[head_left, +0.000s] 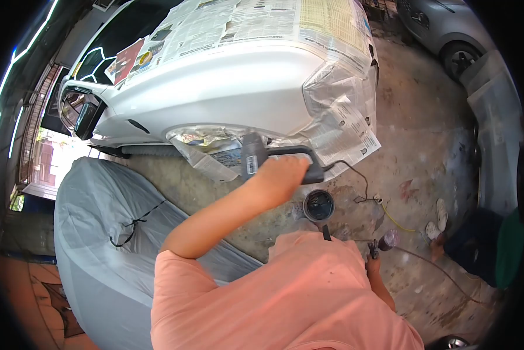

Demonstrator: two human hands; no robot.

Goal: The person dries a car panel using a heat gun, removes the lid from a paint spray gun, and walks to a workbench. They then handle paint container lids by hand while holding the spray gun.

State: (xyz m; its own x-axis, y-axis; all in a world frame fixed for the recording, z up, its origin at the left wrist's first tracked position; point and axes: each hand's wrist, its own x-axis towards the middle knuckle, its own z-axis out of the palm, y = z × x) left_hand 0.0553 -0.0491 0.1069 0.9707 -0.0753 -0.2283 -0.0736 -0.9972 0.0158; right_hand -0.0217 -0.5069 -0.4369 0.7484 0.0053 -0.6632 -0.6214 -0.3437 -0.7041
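Observation:
A white car (215, 81) stands in front of me, its top and front masked with newspaper (262, 23). My left hand (285, 175) is wrapped round the looped handle of a grey heat gun (253, 154), held out beside the papered wheel arch (206, 143). A dark cord (355, 169) runs from its handle to the floor. Low at my right side, my right hand (374, 263) is closed on what looks like a spray gun (388, 240) with a purplish cup; my shirt partly hides that arm. Between me and the car sits a round dark tub (319, 205).
A grey-covered vehicle (110, 204) stands close on my left. A yellow cable (396, 219) and a hose (443, 271) cross the concrete floor on the right. Another person (472, 245) is at the right edge, near a plastic-draped object (495, 111). A silver car (448, 29) stands behind.

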